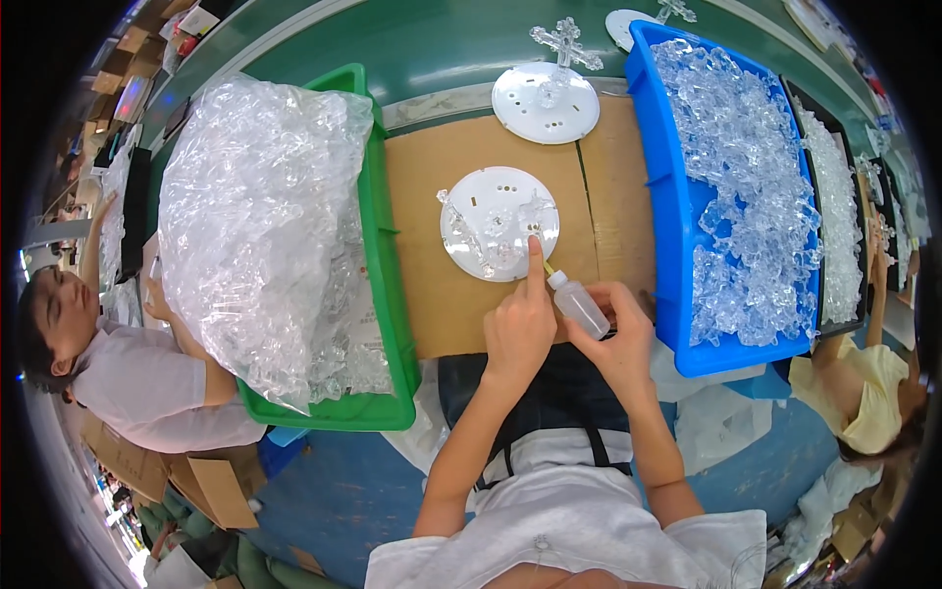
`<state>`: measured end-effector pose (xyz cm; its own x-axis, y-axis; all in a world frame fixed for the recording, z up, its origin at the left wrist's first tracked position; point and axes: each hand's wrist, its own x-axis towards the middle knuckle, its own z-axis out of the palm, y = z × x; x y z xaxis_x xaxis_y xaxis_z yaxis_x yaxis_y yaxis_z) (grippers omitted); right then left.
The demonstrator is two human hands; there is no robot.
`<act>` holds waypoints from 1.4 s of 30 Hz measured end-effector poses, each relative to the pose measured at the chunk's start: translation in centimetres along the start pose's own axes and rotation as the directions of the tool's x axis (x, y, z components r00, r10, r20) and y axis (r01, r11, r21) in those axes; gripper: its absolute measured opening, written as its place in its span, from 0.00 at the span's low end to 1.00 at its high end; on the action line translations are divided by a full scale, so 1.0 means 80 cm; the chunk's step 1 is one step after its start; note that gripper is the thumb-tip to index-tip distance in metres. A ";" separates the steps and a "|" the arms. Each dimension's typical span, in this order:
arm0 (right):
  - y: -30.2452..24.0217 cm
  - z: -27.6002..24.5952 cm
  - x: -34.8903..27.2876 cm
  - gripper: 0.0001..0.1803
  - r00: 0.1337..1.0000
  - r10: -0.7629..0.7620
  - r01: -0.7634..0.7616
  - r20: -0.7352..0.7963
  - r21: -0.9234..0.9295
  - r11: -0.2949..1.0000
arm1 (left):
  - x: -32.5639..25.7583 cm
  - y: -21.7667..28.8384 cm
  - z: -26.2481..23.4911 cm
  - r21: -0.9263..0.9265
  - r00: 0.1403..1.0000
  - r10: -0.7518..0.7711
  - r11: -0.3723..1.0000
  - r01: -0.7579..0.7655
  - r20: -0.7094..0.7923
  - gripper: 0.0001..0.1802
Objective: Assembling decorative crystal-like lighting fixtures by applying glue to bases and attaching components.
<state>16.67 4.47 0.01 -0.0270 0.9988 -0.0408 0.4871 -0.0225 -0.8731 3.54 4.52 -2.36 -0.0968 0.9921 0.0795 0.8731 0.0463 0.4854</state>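
Note:
A white round plate [491, 187] with small holes lies flat on the brown cardboard in front of me, carrying clear plastic pieces [469, 236]. The index finger of my left hand [520, 334] is stretched out onto the plate's lower right edge, by a clear piece; its other fingers are curled. In my right hand [623, 339] is a translucent squeeze bottle [581, 306] with a white collar and thin nozzle. It is tilted, the nozzle pointing up and left close to the left index finger. Whether the tip touches the plate cannot be made out.
To the left stands a green bin [378, 236] with clear plastic bagging [265, 216]. A blue bin [669, 236] of clear pieces stands right. Beyond lies another white plate [530, 108] with a clear cross-shaped piece [566, 44]. People work on both sides.

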 end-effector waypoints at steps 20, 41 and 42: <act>-0.005 0.000 0.010 0.16 0.994 -0.057 0.064 0.092 -0.080 0.995 | 0.019 -0.052 -0.014 -0.606 0.954 -0.238 0.791 0.081 -0.184 0.19; -0.003 -0.002 0.008 0.15 0.991 -0.053 0.059 0.121 -0.047 0.997 | 0.024 -0.059 -0.007 -0.706 0.945 -0.280 0.704 0.081 -0.171 0.17; -0.003 -0.002 0.008 0.15 0.991 -0.049 0.056 0.124 -0.051 0.997 | 0.024 -0.058 -0.006 -0.706 0.945 -0.281 0.704 0.082 -0.170 0.17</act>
<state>16.70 5.14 0.27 -0.1589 0.9856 -0.0575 0.5285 0.0358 -0.8481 -0.95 6.15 -4.01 -0.4179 0.9043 0.0870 0.2691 0.0317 0.9626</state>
